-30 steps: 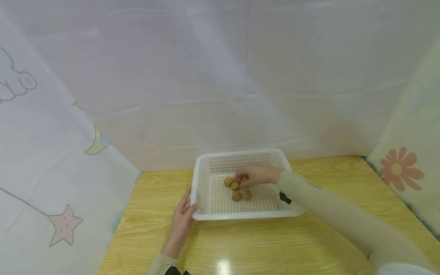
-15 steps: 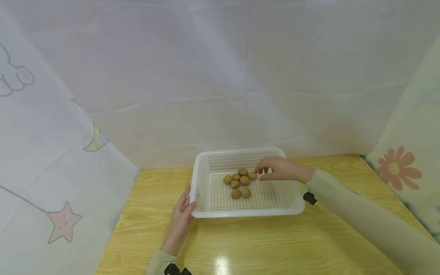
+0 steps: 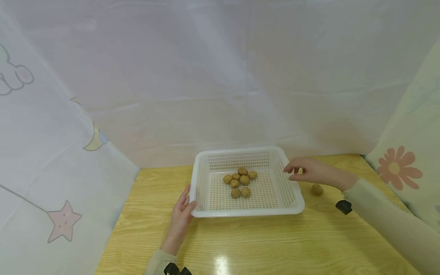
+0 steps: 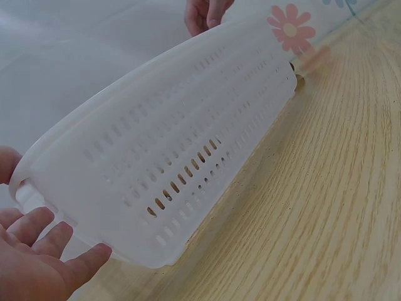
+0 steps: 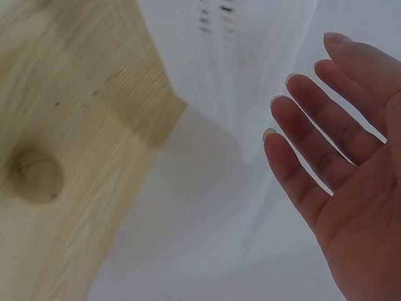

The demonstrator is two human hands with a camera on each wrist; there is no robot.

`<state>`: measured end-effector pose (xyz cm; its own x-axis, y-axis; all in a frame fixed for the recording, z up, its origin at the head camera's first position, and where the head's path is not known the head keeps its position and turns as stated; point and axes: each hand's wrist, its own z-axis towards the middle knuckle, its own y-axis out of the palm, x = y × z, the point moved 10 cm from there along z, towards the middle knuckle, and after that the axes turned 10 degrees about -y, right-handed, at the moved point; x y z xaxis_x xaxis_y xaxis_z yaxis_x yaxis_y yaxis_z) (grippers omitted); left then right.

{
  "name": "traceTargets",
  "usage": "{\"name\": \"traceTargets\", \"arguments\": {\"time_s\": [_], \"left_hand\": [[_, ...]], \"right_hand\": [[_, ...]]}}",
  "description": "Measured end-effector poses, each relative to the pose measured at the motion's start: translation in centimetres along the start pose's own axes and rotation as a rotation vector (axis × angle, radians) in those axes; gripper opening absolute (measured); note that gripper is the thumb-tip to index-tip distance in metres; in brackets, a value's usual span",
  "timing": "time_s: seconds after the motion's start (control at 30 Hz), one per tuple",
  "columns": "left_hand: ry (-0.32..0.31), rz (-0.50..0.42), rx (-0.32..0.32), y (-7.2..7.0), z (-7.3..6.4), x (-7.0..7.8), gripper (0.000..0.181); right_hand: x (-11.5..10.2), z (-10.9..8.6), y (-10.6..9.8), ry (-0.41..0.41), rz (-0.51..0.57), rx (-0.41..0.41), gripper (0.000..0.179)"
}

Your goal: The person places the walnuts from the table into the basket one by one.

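A white plastic basket with slotted walls sits on the table, several walnuts clustered on its floor. My left hand holds the basket's left end; in the left wrist view its thumb is over the rim and its fingers lie against the outer wall. Over the basket's right rim hovers my right hand, fingers spread and slightly bent, with nothing in them. In the right wrist view its palm is bare. A single walnut lies on the table right of the basket, below the right wrist.
The wooden table reaches a pale cloth backdrop just behind the basket. Printed cloth walls with a star and a flower stand at both sides.
My right hand has moved right, from among the walnuts to over the basket's right rim. The walnuts it covered and the one on the table have come into view. The left hand keeps its hold.
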<state>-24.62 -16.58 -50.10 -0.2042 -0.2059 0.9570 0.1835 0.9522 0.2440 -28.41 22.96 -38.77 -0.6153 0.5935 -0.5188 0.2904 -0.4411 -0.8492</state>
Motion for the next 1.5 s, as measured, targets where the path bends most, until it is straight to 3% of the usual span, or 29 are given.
{"name": "traceTargets", "arguments": {"time_s": [0.23,0.57,0.93,1.5], "left_hand": [[0.003,0.008,0.004,0.0,0.1,0.1,0.070],[0.006,0.013,0.010,0.0,0.1,0.3,0.069],[0.008,0.018,0.008,0.2,0.0,0.4,0.069],[0.006,0.020,-0.001,0.1,-0.1,0.1,0.069]], "right_hand": [[3.0,-4.1,-0.9,0.038,-0.013,0.077,0.022],[8.0,-7.9,0.6,0.160,-0.152,0.090,0.031],[11.1,-9.2,3.1,0.310,-0.094,0.048,0.037],[11.7,-9.5,4.2,0.307,-0.044,0.062,0.040]]}}
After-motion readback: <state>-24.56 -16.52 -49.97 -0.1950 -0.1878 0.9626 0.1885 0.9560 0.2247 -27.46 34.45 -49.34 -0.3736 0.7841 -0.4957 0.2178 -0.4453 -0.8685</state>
